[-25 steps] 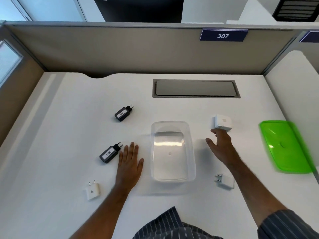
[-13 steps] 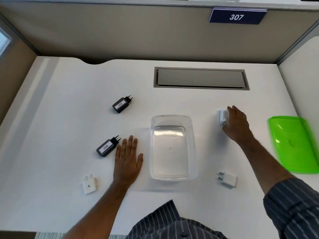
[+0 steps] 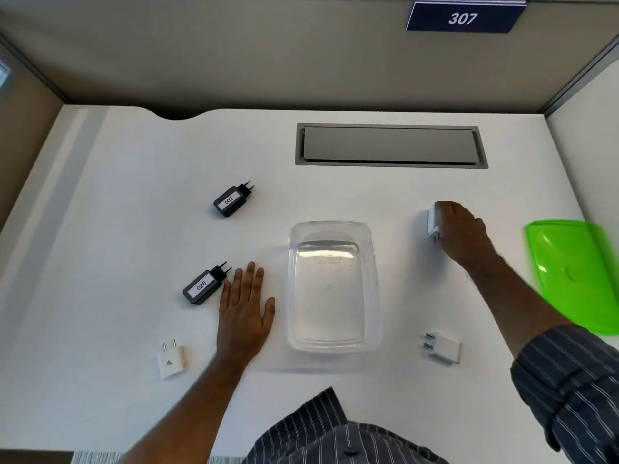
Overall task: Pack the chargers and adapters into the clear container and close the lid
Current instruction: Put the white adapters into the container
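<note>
The clear container [image 3: 375,283] stands open and empty in the middle of the white desk. My right hand [image 3: 464,232] is closed around a white charger [image 3: 433,222] to the container's right, its prongs pointing toward me. My left hand [image 3: 246,306] lies flat on the desk, fingers apart, just left of the container. A black charger labelled 026 [image 3: 204,285] lies beside its fingertips. Another black charger labelled 002 [image 3: 232,200] lies farther back. A white adapter [image 3: 171,360] sits at the near left, and a white charger [image 3: 441,348] at the near right. The green lid [image 3: 576,272] lies at the far right.
A grey cable hatch [image 3: 390,145] is set into the desk behind the container. Beige partition walls [image 3: 234,51] enclose the desk at the back and sides, with a sign reading 307 [image 3: 464,18].
My right hand reached out to the white charger and closed over it, turning it on its side. My left hand stayed flat. The camera tilted downward.
</note>
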A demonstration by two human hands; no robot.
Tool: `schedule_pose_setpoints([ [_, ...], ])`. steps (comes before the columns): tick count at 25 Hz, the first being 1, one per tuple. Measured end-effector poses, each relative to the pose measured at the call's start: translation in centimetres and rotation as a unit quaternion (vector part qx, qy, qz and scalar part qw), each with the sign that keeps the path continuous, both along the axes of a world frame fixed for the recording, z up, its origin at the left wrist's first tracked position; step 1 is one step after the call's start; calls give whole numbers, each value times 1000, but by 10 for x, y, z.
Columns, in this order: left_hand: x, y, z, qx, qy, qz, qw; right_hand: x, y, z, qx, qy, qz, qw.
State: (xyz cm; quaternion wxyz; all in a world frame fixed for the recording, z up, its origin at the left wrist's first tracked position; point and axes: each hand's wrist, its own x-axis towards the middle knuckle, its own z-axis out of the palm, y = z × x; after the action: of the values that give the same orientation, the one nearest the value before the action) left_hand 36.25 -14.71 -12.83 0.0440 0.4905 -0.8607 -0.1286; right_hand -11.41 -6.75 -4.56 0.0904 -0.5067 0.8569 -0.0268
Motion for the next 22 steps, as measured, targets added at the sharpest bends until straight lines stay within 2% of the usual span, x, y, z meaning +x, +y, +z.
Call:
schedule_pose_setpoints([
  [3, 0, 0, -1, -2, -3, 1, 1000, -4, -2, 4, 3, -12, -3, 1000],
  [7, 1, 0, 0, -4, -5, 1, 1000, -1, 1, 7, 42, 37, -15, 998],
  [10, 1, 0, 0, -2, 1, 0, 1000, 7, 6, 11, 61, 17, -39, 997],
  [18, 0, 1, 3, -1, 7, 0, 1000, 67, 20, 54, -68, -110, -98, 987],
  [22, 0, 1, 4, 0, 12, -2, 1000, 110, 15, 84, -103, -128, -58, 985],
])
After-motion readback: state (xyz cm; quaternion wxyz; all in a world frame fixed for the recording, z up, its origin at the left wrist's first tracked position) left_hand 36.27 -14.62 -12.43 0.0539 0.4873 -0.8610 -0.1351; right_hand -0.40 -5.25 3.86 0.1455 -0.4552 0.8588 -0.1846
